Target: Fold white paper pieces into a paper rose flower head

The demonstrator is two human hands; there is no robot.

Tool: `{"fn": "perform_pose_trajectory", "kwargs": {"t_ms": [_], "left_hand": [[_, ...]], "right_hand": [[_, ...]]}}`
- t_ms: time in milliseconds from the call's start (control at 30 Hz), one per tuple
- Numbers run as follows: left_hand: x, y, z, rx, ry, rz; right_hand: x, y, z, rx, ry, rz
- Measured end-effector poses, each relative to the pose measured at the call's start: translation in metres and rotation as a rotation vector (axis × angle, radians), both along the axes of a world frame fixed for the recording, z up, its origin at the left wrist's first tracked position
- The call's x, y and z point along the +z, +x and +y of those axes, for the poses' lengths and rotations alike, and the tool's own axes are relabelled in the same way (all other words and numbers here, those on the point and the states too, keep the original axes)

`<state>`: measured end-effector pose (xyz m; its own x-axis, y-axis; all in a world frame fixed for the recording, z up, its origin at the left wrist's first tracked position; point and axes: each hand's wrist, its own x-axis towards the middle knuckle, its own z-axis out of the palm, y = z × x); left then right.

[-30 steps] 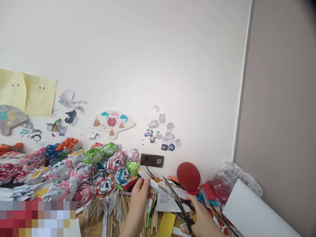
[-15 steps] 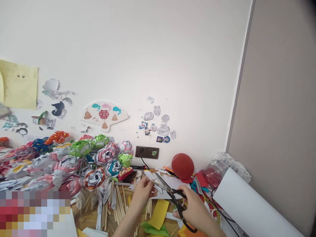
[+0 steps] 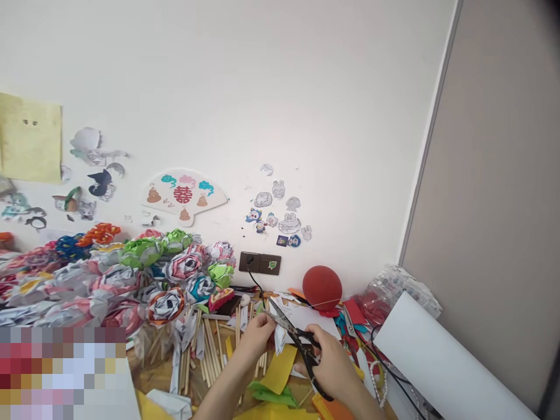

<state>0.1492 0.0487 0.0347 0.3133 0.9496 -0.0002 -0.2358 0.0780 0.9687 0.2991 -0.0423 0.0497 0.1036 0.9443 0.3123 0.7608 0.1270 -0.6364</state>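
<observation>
My right hand (image 3: 335,368) grips black-handled scissors (image 3: 294,338), blades pointing up and left toward a small strip of white paper (image 3: 279,338). My left hand (image 3: 254,339) pinches that paper strip, fingers closed on it, just left of the blades. Both hands hover low in the view above a wooden table littered with coloured paper scraps, a yellow sheet (image 3: 280,368) and wooden sticks (image 3: 210,350).
A mass of folded paper flowers (image 3: 144,280) on sticks fills the left. A red ball (image 3: 322,287), a second pair of scissors (image 3: 349,322), a clear plastic bag (image 3: 400,291) and a white sheet (image 3: 437,361) lie right. A wall socket (image 3: 259,263) with black cable sits behind.
The view has tilted down and shifted, so everything sits lower-left. The scissors have moved closer to the paper strip in my left hand and the blades have narrowed.
</observation>
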Motion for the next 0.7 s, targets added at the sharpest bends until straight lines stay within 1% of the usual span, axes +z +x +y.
{"fn": "perform_pose_trajectory", "kwargs": {"t_ms": [100, 267, 367, 567, 700], "left_hand": [[-0.001, 0.000, -0.003, 0.004, -0.009, 0.015], [-0.009, 0.001, -0.001, 0.018, -0.034, 0.045], [-0.014, 0.002, 0.000, 0.023, -0.048, 0.063], [-0.020, 0.004, 0.005, 0.033, -0.053, 0.094], [-0.019, 0.003, 0.007, 0.022, -0.039, 0.107]], "right_hand": [[-0.004, -0.002, 0.002, -0.009, 0.006, -0.053], [-0.024, 0.000, 0.011, -0.067, -0.047, -0.193], [-0.032, 0.001, 0.014, -0.072, -0.065, -0.275], [-0.035, -0.001, 0.016, -0.085, -0.069, -0.386], [-0.035, -0.002, 0.017, -0.107, -0.077, -0.348]]}}
